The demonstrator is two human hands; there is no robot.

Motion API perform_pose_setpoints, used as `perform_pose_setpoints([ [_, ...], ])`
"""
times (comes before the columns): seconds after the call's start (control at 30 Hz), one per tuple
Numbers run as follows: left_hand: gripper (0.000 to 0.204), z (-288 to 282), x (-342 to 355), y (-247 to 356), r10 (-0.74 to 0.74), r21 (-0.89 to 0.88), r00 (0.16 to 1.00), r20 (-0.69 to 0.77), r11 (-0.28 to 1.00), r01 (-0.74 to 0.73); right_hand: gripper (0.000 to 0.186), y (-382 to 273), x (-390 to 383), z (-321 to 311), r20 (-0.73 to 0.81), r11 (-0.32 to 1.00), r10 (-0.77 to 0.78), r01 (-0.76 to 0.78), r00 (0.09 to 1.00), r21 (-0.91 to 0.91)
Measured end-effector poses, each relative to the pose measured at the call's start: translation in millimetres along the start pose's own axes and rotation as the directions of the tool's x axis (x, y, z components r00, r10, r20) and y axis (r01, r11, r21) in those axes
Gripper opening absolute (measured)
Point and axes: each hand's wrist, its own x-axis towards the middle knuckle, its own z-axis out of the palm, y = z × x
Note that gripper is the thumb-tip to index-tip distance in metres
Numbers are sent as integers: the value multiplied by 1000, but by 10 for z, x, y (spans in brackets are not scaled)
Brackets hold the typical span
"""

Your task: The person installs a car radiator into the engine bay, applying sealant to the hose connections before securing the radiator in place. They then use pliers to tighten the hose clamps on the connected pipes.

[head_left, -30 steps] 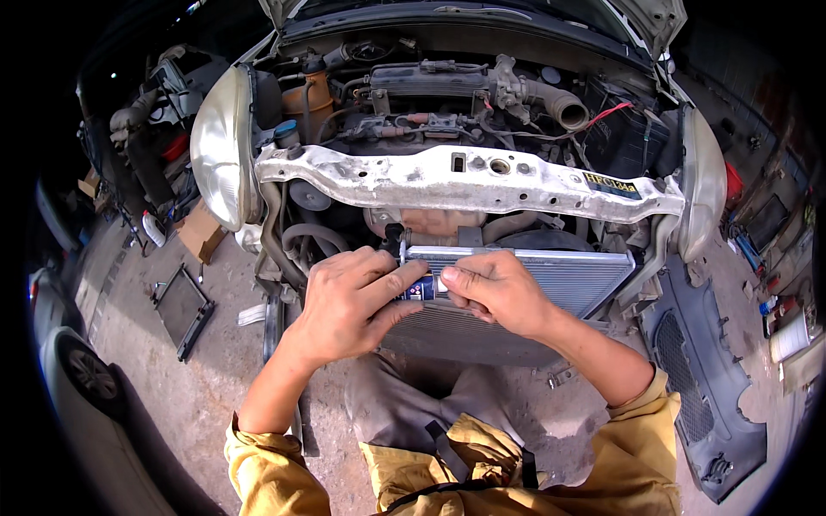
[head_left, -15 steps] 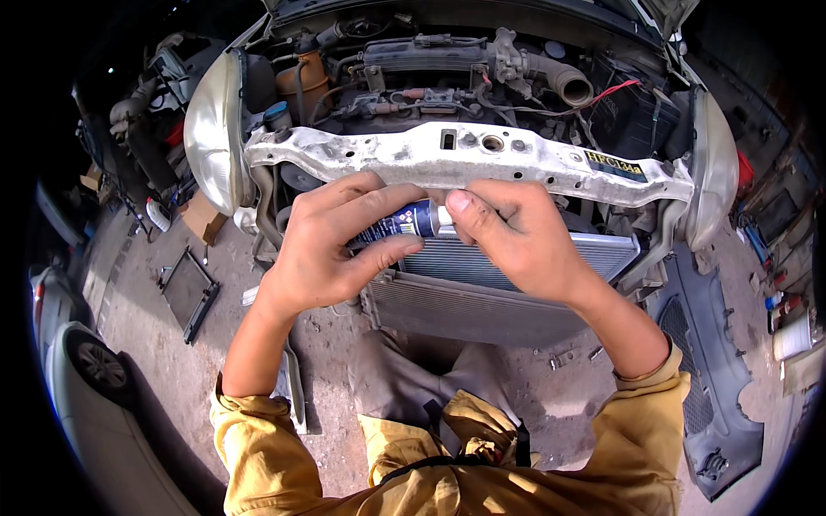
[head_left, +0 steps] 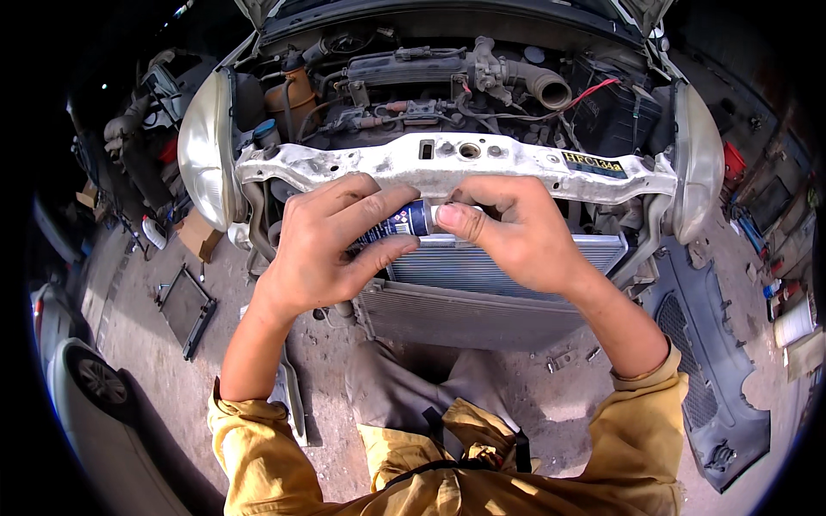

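Far left: grey car, only a wheel and fender showing. On the floor near it, a flat black frame and a cardboard box, both well apart from the hands.

Left headlight sits at the end of the white crossmember, which spans the open engine bay. Bumper is off, so the front is bare.

Left hand wraps a small blue tube, thumb under and fingers over, closed firm on it. Looks like the steadying hand: the tube lies roughly level, cap end pointing right. The tube is held up in the air just in front of the crossmember, above the radiator, touching neither as far as I can tell.

Right hand meets the tube's right end, thumb and forefinger pinched together on the white cap. A fingertip hold like that suits twisting a cap; most of the cap is hidden, so I can't tell if it's loose. Both hands are raised close to the face, probably for a better look at a small part.

The radiator stands on the floor, leaning against the car front below the crossmember. Person's knees and yellow sleeves are below it.

Right: right headlight, then a dark bumper cover lying flat on the floor, set aside. Some red and blue clutter at the far right edge, too small to name.
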Motion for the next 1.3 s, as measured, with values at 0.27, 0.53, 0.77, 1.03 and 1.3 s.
perform_pose_setpoints([
  [0.27,41,-103,493,-449,-88,15,995,44,996,87,43,179,382,-251,-283,936,-209,108,936,-335],
  [0.53,49,439,1439,-2003,-508,327,772,383,856,401,42,814,780,-400,-376,923,-200,46,905,-381],
  [0.77,56,1146,1723,-2618,-683,481,513,520,730,485,28,778,666,-450,-345,906,-214,53,914,-420],
  [1.03,39,1646,1742,-2766,-771,293,504,390,622,726,25,812,677,-440,-321,887,-278,114,905,-447],
  [1.3,70,1583,1859,-2624,-787,331,416,456,584,742,20,829,701,-458,-373,904,-252,79,893,-420],
])
